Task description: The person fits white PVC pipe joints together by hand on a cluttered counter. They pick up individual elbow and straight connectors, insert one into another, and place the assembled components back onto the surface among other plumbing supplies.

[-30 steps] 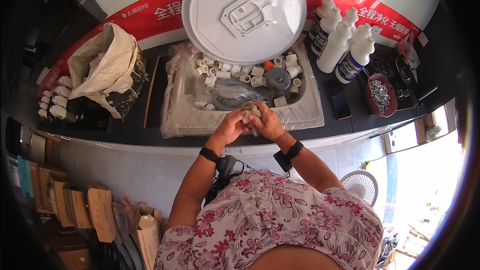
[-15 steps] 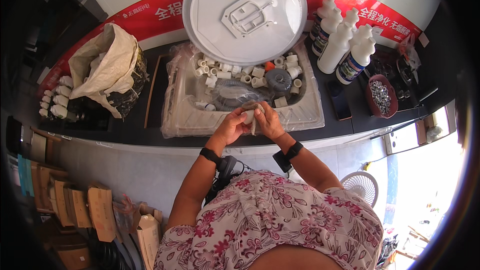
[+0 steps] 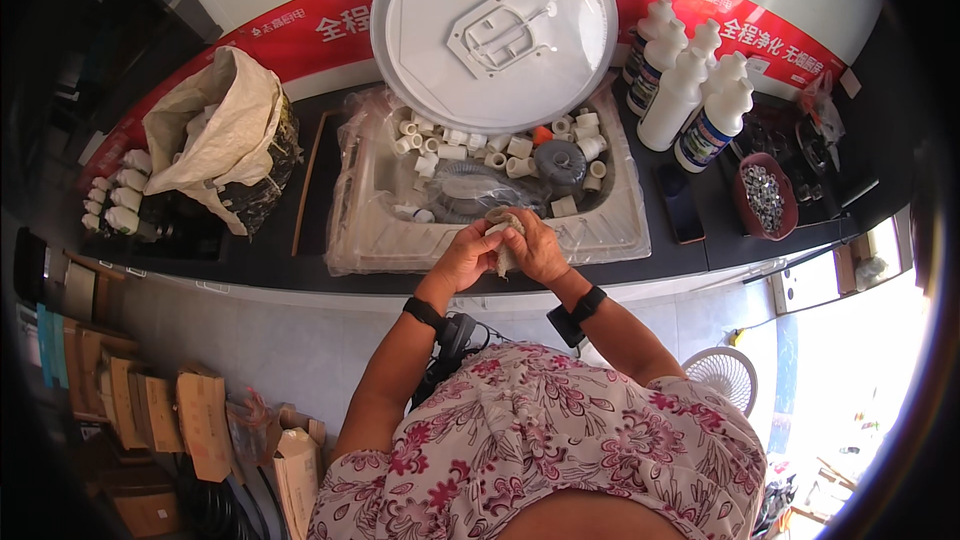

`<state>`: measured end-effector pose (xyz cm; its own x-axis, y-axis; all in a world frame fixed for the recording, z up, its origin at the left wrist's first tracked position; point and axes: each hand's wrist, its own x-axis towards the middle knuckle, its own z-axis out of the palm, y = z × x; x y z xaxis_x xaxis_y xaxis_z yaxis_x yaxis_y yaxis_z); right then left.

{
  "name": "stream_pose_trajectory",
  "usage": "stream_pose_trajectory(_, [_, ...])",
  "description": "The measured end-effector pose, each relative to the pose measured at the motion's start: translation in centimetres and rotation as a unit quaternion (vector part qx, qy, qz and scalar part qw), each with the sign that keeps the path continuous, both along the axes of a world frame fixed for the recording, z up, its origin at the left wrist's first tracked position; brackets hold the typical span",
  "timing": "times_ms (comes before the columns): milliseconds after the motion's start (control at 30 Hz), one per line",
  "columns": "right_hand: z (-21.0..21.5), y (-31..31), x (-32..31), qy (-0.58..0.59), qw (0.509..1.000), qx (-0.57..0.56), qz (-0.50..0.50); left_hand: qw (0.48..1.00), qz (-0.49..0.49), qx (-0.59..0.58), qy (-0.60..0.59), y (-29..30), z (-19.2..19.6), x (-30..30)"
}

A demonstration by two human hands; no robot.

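Just over the front rim of the plastic-wrapped sink (image 3: 385, 252), my two hands meet. My right hand (image 3: 539, 248) is closed on a crumpled greyish-beige cloth (image 3: 506, 258), which bunches between the hands and hangs below the fingers. Pressed against it, my left hand (image 3: 466, 254) is closed on a small white pipe fitting, now almost wholly covered by the cloth and fingers. Behind the hands, the sink basin holds several loose white pipe fittings (image 3: 520, 146), a grey ribbed hose in clear plastic (image 3: 470, 188) and a round dark grey part (image 3: 560, 164).
A large round white lid-like disc (image 3: 440, 60) leans behind the sink. On the left stand an open woven sack (image 3: 215, 145) and rows of white fittings (image 3: 125, 200). To the right are white bottles (image 3: 672, 100), a dark phone (image 3: 680, 202) and a reddish bowl of metal pieces (image 3: 762, 198).
My right hand has turned over the white fitting, and the cloth now covers the part that showed before. Both hands stay at nearly the same place. The view has shifted slightly.
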<state>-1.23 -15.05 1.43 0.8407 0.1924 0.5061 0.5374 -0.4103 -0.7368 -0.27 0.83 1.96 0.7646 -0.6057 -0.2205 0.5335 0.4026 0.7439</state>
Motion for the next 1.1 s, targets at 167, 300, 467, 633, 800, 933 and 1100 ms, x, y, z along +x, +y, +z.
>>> stream_pose_trajectory(167, [0.3, 0.0, -0.1, 0.018, 1.000, 0.018, 0.001, 1.000, -0.004, -0.012, 0.001, 0.2, 0.1, 0.0])
stream_pose_trajectory(300, [0.5, 0.0, -0.1, 0.008, 1.000, 0.017, 0.015, 0.999, -0.018, -0.035, 0.012, 0.7, -0.3, 0.2])
stream_pose_trajectory(467, [1.4, 0.0, -0.2, -0.023, 0.999, -0.015, 0.022, 0.999, -0.005, -0.040, 0.036, 0.5, 0.2, 0.1])
stream_pose_trajectory(633, [0.6, -0.1, -0.1, -0.009, 1.000, 0.015, 0.022, 1.000, -0.018, -0.008, 0.011, 0.3, 0.5, 0.0])
stream_pose_trajectory(800, [0.3, 0.0, -0.1, 0.002, 1.000, 0.020, 0.007, 0.999, -0.009, -0.039, 0.013, 0.5, -0.9, 0.4])
stream_pose_trajectory(933, [0.3, -0.1, 0.0, 0.015, 1.000, -0.001, 0.022, 0.998, -0.019, -0.051, 0.017, 0.9, -1.8, 0.8])
stream_pose_trajectory(1100, [0.9, -0.2, 0.0, 0.018, 0.999, -0.026, 0.035, 0.996, -0.005, -0.062, 0.063, 0.7, -0.3, 0.5])
